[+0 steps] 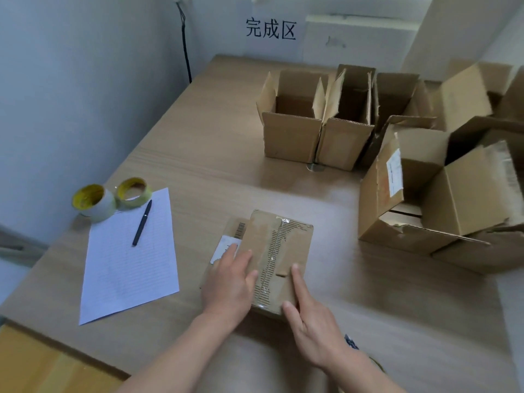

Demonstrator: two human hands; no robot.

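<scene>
Left hand [229, 282], right hand [312, 327] on one box [283, 239] (two tape rolls [95, 202]).

Small brown cardboard box [296, 239], closed, lying flat on the bench [212, 154] near its front edge, clear tape strip [273, 259] along the middle seam, top paper torn w/ corrugation showing, white label [224, 246] & barcode [241, 229] on left side

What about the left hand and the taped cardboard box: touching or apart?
Touching. The head view shows the left hand lying flat on the taped cardboard box, fingers straight across its top.
</scene>
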